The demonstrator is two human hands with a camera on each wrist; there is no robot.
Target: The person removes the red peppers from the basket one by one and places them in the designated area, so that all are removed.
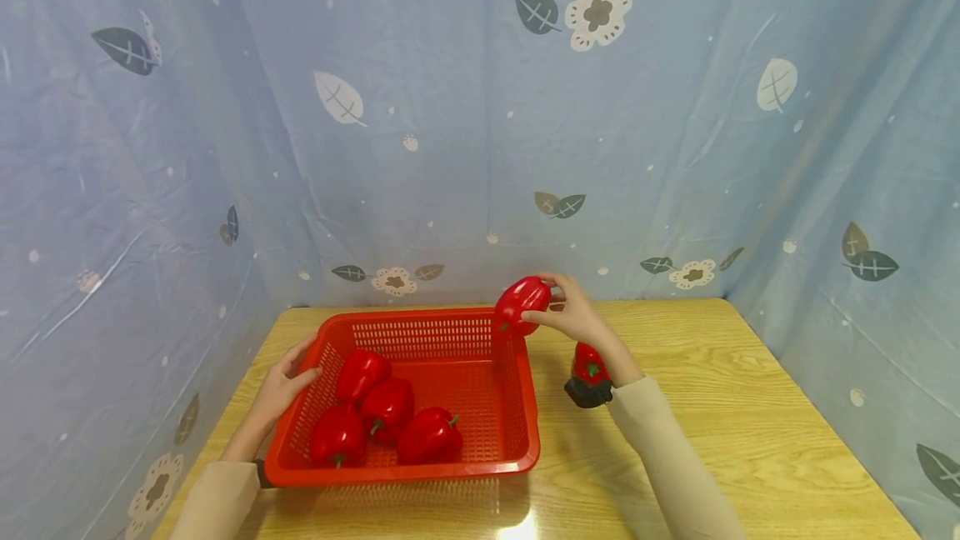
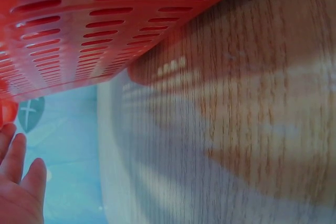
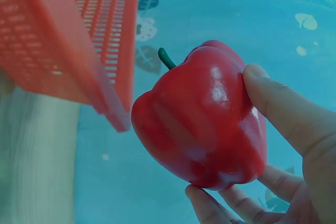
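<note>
My right hand pinches a red bell pepper between thumb and fingers, above the basket's right back corner. In the right wrist view its green stem points up and left, toward the red plastic basket. Several more red bell peppers lie in the left and front part of the basket, one of them a bell pepper at the front. At the basket's left side rests my left hand, thumb over the rim and fingers extended along the outside. The left wrist view shows only part of those fingers.
Another red bell pepper is partly hidden behind my right forearm, by a black device at the wrist. The basket stands on a wood-grain table. A blue patterned curtain hangs around the back and sides.
</note>
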